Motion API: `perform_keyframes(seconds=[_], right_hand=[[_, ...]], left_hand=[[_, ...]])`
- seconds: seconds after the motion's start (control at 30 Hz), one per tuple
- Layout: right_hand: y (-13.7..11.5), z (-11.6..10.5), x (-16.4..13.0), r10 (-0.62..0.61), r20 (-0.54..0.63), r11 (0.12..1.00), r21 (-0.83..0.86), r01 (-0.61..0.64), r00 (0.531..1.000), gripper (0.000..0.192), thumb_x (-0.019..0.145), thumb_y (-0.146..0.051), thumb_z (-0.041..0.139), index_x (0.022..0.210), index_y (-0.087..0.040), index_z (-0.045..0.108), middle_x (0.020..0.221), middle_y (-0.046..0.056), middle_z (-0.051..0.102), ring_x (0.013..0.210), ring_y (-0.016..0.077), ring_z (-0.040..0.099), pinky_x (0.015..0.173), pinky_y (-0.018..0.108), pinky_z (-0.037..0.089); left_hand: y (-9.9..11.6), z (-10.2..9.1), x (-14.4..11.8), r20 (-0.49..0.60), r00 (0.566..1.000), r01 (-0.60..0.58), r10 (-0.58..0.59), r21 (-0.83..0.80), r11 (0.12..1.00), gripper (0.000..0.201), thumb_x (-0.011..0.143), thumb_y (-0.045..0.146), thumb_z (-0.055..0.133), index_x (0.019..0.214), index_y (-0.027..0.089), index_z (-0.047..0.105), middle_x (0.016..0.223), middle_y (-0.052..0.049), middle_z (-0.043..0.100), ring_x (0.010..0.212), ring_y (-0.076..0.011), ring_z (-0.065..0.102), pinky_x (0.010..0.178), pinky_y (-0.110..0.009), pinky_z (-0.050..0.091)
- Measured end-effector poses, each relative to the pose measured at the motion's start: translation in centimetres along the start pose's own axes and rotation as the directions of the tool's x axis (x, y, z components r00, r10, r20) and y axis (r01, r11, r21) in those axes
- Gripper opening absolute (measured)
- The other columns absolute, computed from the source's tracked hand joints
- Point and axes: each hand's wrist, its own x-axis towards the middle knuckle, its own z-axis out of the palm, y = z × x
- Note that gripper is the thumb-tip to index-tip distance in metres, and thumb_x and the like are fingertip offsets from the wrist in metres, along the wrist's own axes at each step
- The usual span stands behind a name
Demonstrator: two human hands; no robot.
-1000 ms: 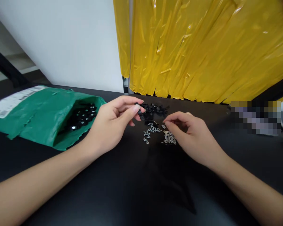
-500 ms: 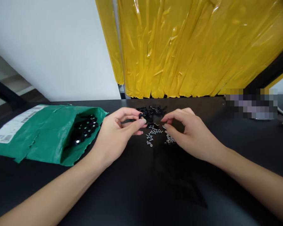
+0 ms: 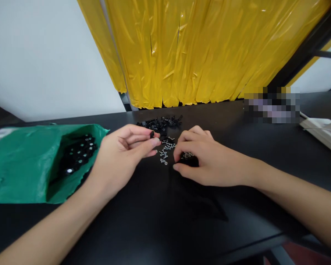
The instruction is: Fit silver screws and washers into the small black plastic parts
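- Centre of the frame: the left hand [image 3: 121,151] hovers just above a black surface [image 3: 154,221]; its thumb and forefinger are pinched together on a small black part [image 3: 152,134], palm turned partly up.
- Just right of centre: the right hand [image 3: 206,158] lies low on the surface, fingers curled down over a cluster of silver nuts [image 3: 188,155]; the fingertips are close together, but whether they grip anything cannot be told.
- Between the two hands: a scatter of small silver screws [image 3: 165,151] lies loose on the surface.
- Just above the hands: a pile of black parts [image 3: 161,123] sits near the far edge of the surface.
- Left of the frame: a green mailing bag [image 3: 24,162] lies open toward the hands; more black pieces [image 3: 77,154] show inside its mouth.
- Upper half of the frame: a yellow plastic curtain [image 3: 195,51] hangs behind the surface.
- Step in hand, as a judgement: one black part is held ready while the other hand gathers its fastener; the next move seems to call for a fine pinch on a single nut or screw, then bringing it to the held part.
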Motion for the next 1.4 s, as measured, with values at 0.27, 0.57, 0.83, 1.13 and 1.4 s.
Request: perform_keyframes(seconds=[0.27, 0.57, 0.83, 1.13, 1.4], right_hand=[[0.7, 0.9, -0.1, -0.037, 0.074, 0.999, -0.034, 0.039, 0.997, 0.012, 0.099, -0.022, 0.057, 0.096, -0.023, 0.069, 0.108, 0.006, 0.062, 0.107, 0.0262, 0.047, 0.089, 0.044, 0.036], [0.5, 0.5, 0.0, 0.029, -0.007, 0.977, 0.211, -0.027, 1.0, 0.008, 0.101, -0.023, 0.058, 0.1, -0.027, 0.066, 0.105, -0.001, 0.07, 0.105, 0.0207, 0.056, 0.094, 0.042, 0.038], [1.0, 0.8, 0.2, 0.006, -0.039, 0.98, 0.199, 0.002, 0.999, 0.011, 0.1, -0.019, 0.06, 0.098, -0.026, 0.068, 0.108, 0.001, 0.067, 0.102, 0.0194, 0.059, 0.094, 0.041, 0.039], [1.3, 1.0, 0.3, -0.043, -0.02, 0.995, 0.093, 0.045, 0.999, 0.015, 0.1, -0.014, 0.058, 0.094, -0.025, 0.067, 0.089, -0.005, 0.071, 0.089, 0.0155, 0.061, 0.098, 0.045, 0.031], [1.3, 0.5, 0.5, 0.013, -0.082, 0.956, 0.292, 0.012, 0.997, 0.012, 0.103, -0.017, 0.054, 0.097, -0.021, 0.063, 0.09, -0.002, 0.07, 0.083, 0.0148, 0.062, 0.088, 0.038, 0.043]], left_hand=[[-0.1, -0.1, -0.2, 0.116, 0.992, 0.053, -0.046, -0.054, 0.997, 0.017, 0.083, 0.02, 0.084, 0.096, 0.02, 0.073, 0.103, -0.004, 0.083, 0.098, -0.0166, 0.079, 0.079, -0.02, 0.067], [0.1, -0.2, -0.3, 0.2, 0.974, 0.117, -0.103, -0.058, 0.991, 0.012, 0.085, 0.018, 0.081, 0.095, 0.022, 0.076, 0.106, -0.002, 0.082, 0.093, -0.0149, 0.078, 0.079, -0.021, 0.067], [0.2, -0.4, -0.5, 0.265, 0.955, 0.173, -0.136, -0.124, 0.977, 0.02, 0.085, 0.017, 0.082, 0.103, 0.025, 0.076, 0.1, -0.001, 0.082, 0.086, -0.0145, 0.079, 0.074, -0.02, 0.067], [0.2, -0.2, -0.4, 0.294, 0.941, 0.245, -0.168, -0.25, 0.937, 0.013, 0.092, 0.017, 0.075, 0.1, 0.022, 0.067, 0.097, -0.003, 0.079, 0.08, -0.0138, 0.076, 0.073, -0.023, 0.067], [0.3, -0.2, -0.3, 0.241, 0.954, 0.24, -0.179, -0.252, 0.938, 0.012, 0.093, 0.016, 0.07, 0.104, 0.021, 0.071, 0.096, -0.002, 0.072, 0.079, -0.0136, 0.071, 0.073, -0.026, 0.065]])
